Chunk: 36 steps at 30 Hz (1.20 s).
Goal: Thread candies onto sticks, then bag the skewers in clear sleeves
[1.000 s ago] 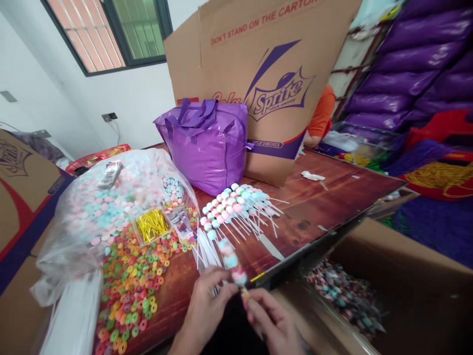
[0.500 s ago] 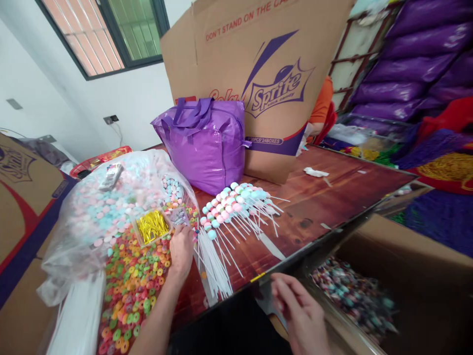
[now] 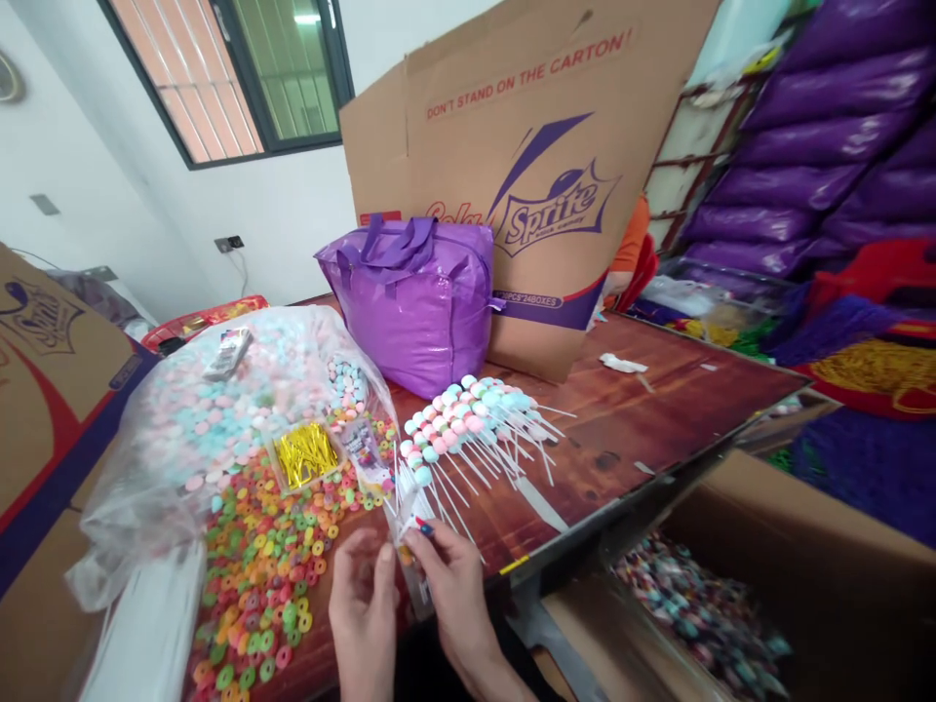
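My right hand (image 3: 460, 600) is closed, thumb and fingers pinching a small printed plastic bag (image 3: 418, 517) with a dark blue and red end. Just left of it, my left hand (image 3: 364, 595) curves with thumb and fingers apart; nothing shows clearly in it. Both hands are over the table's front edge. Behind them lie white sticks, partly hidden, and a row of pastel marshmallow skewers (image 3: 460, 419). More printed bags (image 3: 362, 448) lie in a pile beside a clear box of gold twist ties (image 3: 305, 456). Colourful ring candies (image 3: 270, 565) spread to the left.
A large clear bag of pastel marshmallows (image 3: 182, 419) covers the table's left. A purple zip bag (image 3: 416, 312) stands before a tall carton (image 3: 468, 146). At lower right, an open carton (image 3: 826, 546) contains many wrapped pieces. Someone's orange sleeve (image 3: 635, 234) shows behind the tall carton.
My left hand has left the printed bags and come back towards me. My right hand has moved left to meet it, and the small bag is now at its fingertips.
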{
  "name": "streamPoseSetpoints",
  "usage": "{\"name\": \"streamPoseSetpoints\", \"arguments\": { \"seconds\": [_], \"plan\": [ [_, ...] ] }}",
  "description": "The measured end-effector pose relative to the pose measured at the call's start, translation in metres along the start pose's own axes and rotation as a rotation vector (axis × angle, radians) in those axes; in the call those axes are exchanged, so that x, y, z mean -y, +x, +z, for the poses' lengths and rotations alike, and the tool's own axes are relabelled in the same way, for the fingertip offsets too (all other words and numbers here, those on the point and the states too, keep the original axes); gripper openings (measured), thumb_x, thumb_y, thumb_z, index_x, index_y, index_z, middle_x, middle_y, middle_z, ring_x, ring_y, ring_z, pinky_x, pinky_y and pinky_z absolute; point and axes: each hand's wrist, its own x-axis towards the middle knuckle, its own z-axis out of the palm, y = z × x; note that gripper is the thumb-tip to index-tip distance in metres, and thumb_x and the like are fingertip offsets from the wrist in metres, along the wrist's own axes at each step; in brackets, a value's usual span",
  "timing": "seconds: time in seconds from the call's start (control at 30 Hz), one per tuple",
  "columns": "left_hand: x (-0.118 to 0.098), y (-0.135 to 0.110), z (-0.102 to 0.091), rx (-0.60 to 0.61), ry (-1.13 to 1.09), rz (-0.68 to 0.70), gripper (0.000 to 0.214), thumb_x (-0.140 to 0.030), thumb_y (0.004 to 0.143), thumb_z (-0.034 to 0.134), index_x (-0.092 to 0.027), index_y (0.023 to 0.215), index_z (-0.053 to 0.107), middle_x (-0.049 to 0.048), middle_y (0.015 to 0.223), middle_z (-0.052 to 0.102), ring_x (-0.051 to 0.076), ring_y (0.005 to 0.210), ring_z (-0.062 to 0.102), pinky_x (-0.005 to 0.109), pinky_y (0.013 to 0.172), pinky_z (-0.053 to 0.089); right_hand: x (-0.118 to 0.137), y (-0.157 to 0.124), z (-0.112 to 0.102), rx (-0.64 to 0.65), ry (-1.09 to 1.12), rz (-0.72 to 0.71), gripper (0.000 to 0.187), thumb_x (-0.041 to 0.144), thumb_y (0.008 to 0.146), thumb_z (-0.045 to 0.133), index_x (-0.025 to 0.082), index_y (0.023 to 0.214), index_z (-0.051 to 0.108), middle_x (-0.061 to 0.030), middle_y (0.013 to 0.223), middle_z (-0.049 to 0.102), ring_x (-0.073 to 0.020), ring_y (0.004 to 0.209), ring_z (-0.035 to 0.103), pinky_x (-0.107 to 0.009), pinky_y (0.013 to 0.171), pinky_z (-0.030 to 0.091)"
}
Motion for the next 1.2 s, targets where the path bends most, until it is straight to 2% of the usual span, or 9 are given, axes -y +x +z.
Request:
{"name": "streamPoseSetpoints", "arguments": {
  "seconds": [0.1,0.17,0.23,0.33,0.5,0.73,0.97,1.1,1.2],
  "plan": [
    [0.002,0.002,-0.007,0.15,-0.267,-0.433,0.049,-0.06,0.073,0.073,-0.015,0.093,0.071,0.0028,0.075,0.062,0.008,0.055,0.047,0.02,0.048,0.037,0.002,-0.005,-0.001,0.086,-0.016,0.04,0.032,0.045,0.08,0.069,0.017,0.067,0.059,0.0022,0.062,0.055,-0.0117,0.057,0.047,-0.023,0.053,0.038],
    [-0.002,0.007,-0.005,0.194,-0.41,-0.55,0.049,-0.056,0.072,0.077,-0.015,0.099,0.072,0.006,0.089,0.068,0.01,0.066,0.056,0.02,0.057,0.044,0.005,-0.007,-0.004,0.142,-0.069,0.013,0.034,0.044,0.081,0.068,0.017,0.064,0.056,0.0029,0.06,0.053,-0.0117,0.057,0.046,-0.023,0.054,0.038],
    [-0.007,0.014,-0.002,0.151,-0.484,-0.515,0.044,-0.042,0.063,0.087,-0.018,0.097,0.073,0.0048,0.094,0.07,0.011,0.072,0.06,0.021,0.063,0.048,0.007,-0.007,-0.007,0.17,-0.139,-0.044,0.037,0.044,0.082,0.067,0.017,0.062,0.052,0.0035,0.06,0.049,-0.0114,0.06,0.044,-0.022,0.057,0.038],
    [-0.01,0.019,0.001,0.056,-0.463,-0.392,0.04,-0.026,0.049,0.094,-0.017,0.081,0.072,-0.0001,0.076,0.067,0.009,0.063,0.057,0.021,0.061,0.048,0.005,-0.005,-0.013,0.155,-0.192,-0.052,0.041,0.051,0.086,0.061,0.018,0.063,0.05,0.0042,0.06,0.043,-0.0106,0.058,0.039,-0.022,0.055,0.035],
    [-0.003,0.011,-0.002,-0.047,-0.251,-0.155,0.035,-0.036,0.057,0.091,-0.014,0.068,0.065,-0.0044,0.056,0.055,0.006,0.052,0.046,0.018,0.052,0.042,-0.005,-0.001,-0.023,0.116,-0.373,-0.069,0.048,0.056,0.092,0.051,0.02,0.062,0.042,0.0044,0.06,0.038,-0.0107,0.058,0.036,-0.023,0.054,0.031],
    [-0.002,0.019,-0.015,-0.156,-0.273,-0.184,0.043,-0.037,0.048,0.093,-0.014,0.064,0.062,-0.0053,0.058,0.052,0.005,0.051,0.043,0.017,0.049,0.04,0.007,0.012,-0.027,0.238,-0.672,-0.155,0.048,0.05,0.096,0.047,0.021,0.059,0.037,0.0045,0.057,0.037,-0.0114,0.057,0.039,-0.024,0.054,0.028],
    [-0.004,0.034,-0.014,-0.225,-0.413,-0.192,0.042,-0.032,0.049,0.094,-0.014,0.065,0.06,-0.006,0.059,0.053,0.003,0.048,0.04,0.016,0.042,0.036,-0.005,0.05,-0.035,-0.102,-1.084,-0.521,0.028,0.033,0.098,0.046,0.017,0.08,0.062,-0.0056,0.081,0.063,-0.0171,0.074,0.055,-0.026,0.067,0.035],
    [-0.009,0.043,-0.018,-0.238,-0.46,-0.232,0.044,-0.029,0.046,0.094,-0.013,0.07,0.061,-0.0038,0.067,0.06,0.004,0.048,0.046,0.016,0.041,0.038,-0.019,0.069,-0.039,-0.102,-1.376,-0.473,0.015,0.022,0.091,0.055,0.017,0.082,0.066,-0.008,0.081,0.067,-0.0195,0.077,0.057,-0.027,0.067,0.034],
    [-0.012,0.048,-0.02,-0.26,-0.495,-0.272,0.045,-0.026,0.048,0.094,-0.014,0.072,0.058,-0.0054,0.066,0.059,0.005,0.047,0.049,0.016,0.04,0.039,-0.018,0.07,-0.04,-0.134,-1.293,-0.438,0.022,0.019,0.093,0.047,0.017,0.082,0.066,-0.0079,0.082,0.068,-0.0191,0.075,0.058,-0.028,0.068,0.037]
  ]
}}
